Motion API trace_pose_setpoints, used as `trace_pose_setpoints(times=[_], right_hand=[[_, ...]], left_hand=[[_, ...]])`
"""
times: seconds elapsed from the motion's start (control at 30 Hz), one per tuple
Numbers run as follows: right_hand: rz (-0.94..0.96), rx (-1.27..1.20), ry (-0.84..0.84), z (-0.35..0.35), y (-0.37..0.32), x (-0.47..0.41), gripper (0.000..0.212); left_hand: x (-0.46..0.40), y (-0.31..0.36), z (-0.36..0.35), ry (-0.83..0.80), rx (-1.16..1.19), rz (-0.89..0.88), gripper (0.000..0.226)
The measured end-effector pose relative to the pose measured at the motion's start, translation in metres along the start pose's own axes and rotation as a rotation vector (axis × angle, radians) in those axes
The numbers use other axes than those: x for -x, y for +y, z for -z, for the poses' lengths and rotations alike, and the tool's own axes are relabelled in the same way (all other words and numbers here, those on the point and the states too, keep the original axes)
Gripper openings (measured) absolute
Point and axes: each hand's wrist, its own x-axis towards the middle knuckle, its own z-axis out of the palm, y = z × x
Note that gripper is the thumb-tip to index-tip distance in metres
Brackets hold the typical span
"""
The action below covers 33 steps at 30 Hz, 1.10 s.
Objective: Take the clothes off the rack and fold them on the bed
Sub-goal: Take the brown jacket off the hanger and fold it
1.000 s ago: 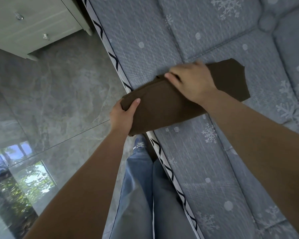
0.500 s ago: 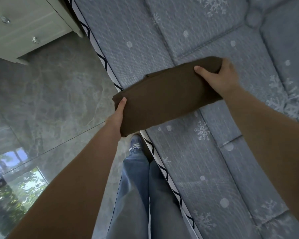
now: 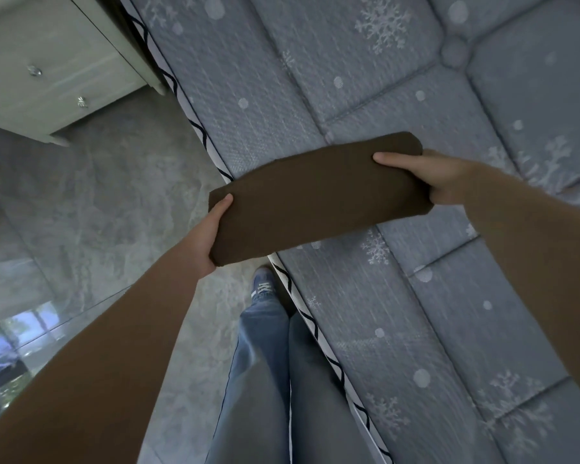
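The room lay in soft, even daylight with barely any shadow. The polished floor (image 3: 91, 202) mirrored a bright window at lower left. Everything looked slightly smeared with motion, the dresser (image 3: 41, 61) softest, and straight lines bowed outward toward the frame's edges.

Folded brown garment (image 3: 315, 192) sits mid-frame, straddling the bed (image 3: 399, 78) edge, one end out over the grey marble floor (image 3: 98, 202). Left hand (image 3: 205, 242) has its grip on the lower-left end, thumb on top; right hand (image 3: 432, 175) holds the upper-right end, thumb laid across the top face. White drawer unit (image 3: 47, 61) upper left, jeans (image 3: 282, 380) and a sneaker (image 3: 263, 283) bottom centre beside the bed's trim.
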Motion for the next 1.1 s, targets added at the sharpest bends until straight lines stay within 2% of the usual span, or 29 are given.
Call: trace_pose_setpoints(times=[0.2, 0.33, 0.4, 0.47, 0.57, 0.67, 0.73, 0.8, 0.87, 1.0, 1.1], right_hand=[[0.120, -0.229, 0.078, 0.010, 0.016, 0.077, 0.049], [0.174, -0.339, 0.134, 0.027, 0.022, 0.134, 0.065], [0.219, -0.399, 0.165, 0.039, 0.028, 0.164, 0.065], [0.271, -0.455, 0.229, 0.049, 0.032, 0.192, 0.063], [0.320, -0.508, 0.361, 0.057, 0.037, 0.237, 0.065], [0.369, -0.579, 0.450, 0.064, 0.048, 0.279, 0.049], [0.374, -0.606, 0.492, 0.066, 0.051, 0.303, 0.058], [0.379, -0.629, 0.519, 0.064, 0.053, 0.328, 0.051], [0.376, -0.670, 0.570, 0.059, 0.058, 0.353, 0.039], [0.392, -0.772, 0.710, 0.043, 0.079, 0.396, 0.033], [0.414, -0.877, 0.816, 0.026, 0.107, 0.427, 0.037]], left_hand=[[0.068, 0.030, -0.016, 0.004, -0.075, -0.169, 0.052], [0.122, 0.060, -0.037, 0.012, -0.192, -0.297, 0.049], [0.150, 0.073, -0.052, 0.027, -0.266, -0.381, 0.041], [0.172, 0.084, -0.067, 0.022, -0.341, -0.481, 0.043], [0.213, 0.102, -0.087, -0.036, -0.430, -0.583, 0.046], [0.249, 0.116, -0.107, -0.122, -0.497, -0.634, 0.059], [0.272, 0.124, -0.116, -0.185, -0.545, -0.662, 0.064], [0.287, 0.132, -0.123, -0.233, -0.606, -0.689, 0.070], [0.306, 0.140, -0.132, -0.290, -0.656, -0.720, 0.066], [0.334, 0.147, -0.155, -0.405, -0.750, -0.814, 0.040], [0.354, 0.143, -0.179, -0.506, -0.847, -0.881, 0.042]])
